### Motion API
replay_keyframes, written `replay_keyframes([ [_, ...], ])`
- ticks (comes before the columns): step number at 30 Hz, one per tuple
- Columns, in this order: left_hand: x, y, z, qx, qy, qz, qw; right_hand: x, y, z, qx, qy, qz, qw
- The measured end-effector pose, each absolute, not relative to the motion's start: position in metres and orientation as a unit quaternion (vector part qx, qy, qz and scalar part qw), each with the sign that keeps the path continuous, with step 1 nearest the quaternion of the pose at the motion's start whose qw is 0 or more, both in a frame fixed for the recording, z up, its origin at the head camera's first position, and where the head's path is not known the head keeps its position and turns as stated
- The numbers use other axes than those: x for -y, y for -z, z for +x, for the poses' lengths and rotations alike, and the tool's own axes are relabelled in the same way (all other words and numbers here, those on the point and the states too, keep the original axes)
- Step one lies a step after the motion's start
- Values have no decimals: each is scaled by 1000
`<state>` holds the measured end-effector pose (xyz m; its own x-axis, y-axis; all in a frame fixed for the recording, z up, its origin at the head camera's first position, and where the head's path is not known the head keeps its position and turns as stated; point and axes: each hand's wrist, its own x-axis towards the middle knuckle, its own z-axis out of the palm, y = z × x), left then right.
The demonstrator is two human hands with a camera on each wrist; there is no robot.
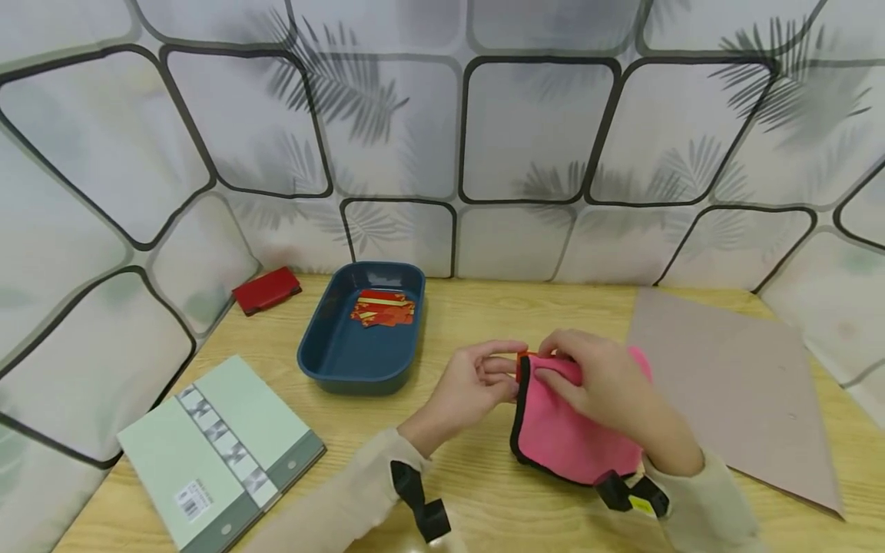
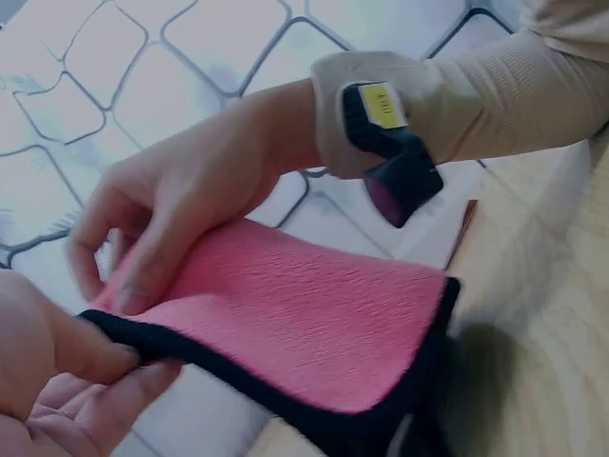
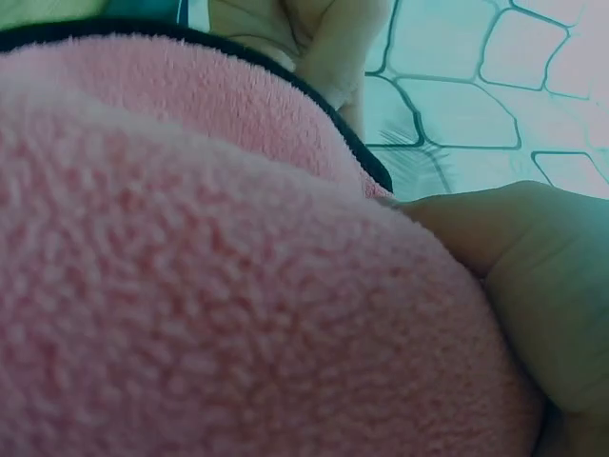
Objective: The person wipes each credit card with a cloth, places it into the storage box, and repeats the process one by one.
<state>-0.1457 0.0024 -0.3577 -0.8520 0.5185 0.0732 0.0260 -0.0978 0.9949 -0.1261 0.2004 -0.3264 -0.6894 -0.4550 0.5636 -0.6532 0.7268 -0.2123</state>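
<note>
A fluffy pink cloth [image 1: 570, 434] with a black edge hangs between the hands above the table. My right hand [image 1: 608, 376] grips its upper part, thumb over the pink face. At the cloth's left corner is my left hand [image 1: 466, 392]. The left wrist view shows the left hand's thumb and finger [image 2: 86, 357] pinching the black border, with the pink pile [image 2: 285, 305] spread beyond. A small orange-red piece [image 1: 523, 364] peeks out between the two hands; its rest is hidden behind cloth and fingers. The cloth [image 3: 209, 267] fills much of the right wrist view.
Left of the hands, a dark blue tray [image 1: 356, 382] holds several red and gold cards [image 1: 383, 307]. A red wallet-like case [image 1: 267, 290] lies at the back left, a pale green binder [image 1: 228, 445] at the front left. To the right lies a flat grey-beige board [image 1: 733, 399].
</note>
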Motion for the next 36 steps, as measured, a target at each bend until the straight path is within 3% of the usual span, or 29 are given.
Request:
replay_keyframes([
  [10, 9, 359, -150, -652, -709, 188, 191, -209, 324, -127, 916, -196, 281, 211],
  [26, 19, 357, -148, -663, -712, 165, 161, -255, 302, -125, 951, -168, 207, 157],
  [36, 19, 353, -152, -656, -722, 159, 154, -264, 295, -121, 924, -157, 260, 234],
])
